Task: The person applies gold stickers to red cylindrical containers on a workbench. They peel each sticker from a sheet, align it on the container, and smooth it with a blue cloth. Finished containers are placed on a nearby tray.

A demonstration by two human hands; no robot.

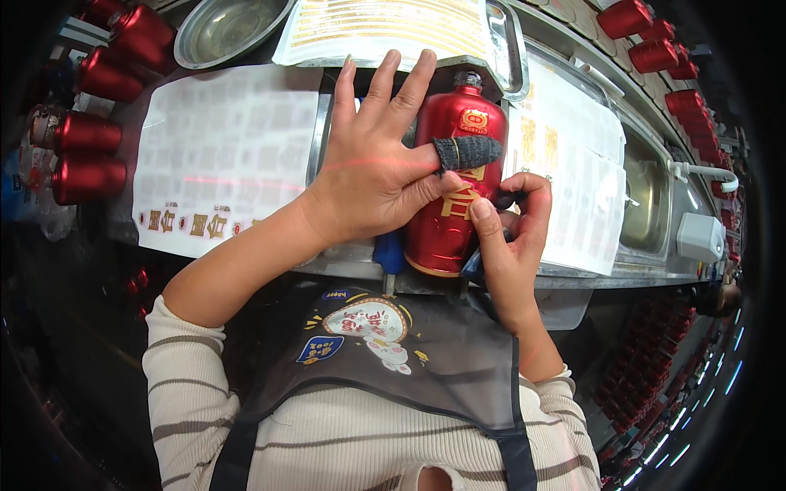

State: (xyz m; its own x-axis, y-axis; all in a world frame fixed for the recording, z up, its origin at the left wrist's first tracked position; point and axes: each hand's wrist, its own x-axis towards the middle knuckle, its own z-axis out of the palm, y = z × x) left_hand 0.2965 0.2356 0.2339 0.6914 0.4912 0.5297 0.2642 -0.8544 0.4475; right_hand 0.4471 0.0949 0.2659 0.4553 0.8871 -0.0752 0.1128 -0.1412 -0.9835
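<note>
A glossy red bottle [442, 237] with gold lettering and a gold emblem lies on its back in front of me, its dark neck pointing away. My left hand [372, 168] rests over its left side, three fingers stretched and spread. The left index finger wears a dark knitted finger cover [467, 154] and lies across the gold characters, with the thumb close below. On the bottle's right side, my right hand [514, 233] is closed, thumb on the lettering and curled fingers at the edge. Dark covers show on some right fingertips. Blue parts of a support [390, 252] show beside the bottle.
White sheets with gold decals [221, 155] lie left of the bottle, and more decal sheets [565, 164] lie right. Beyond are a striped gold sheet [393, 31] and a metal bowl [233, 31]. A sink [647, 200] with a tap is at right. Red bottles [86, 147] stand far left.
</note>
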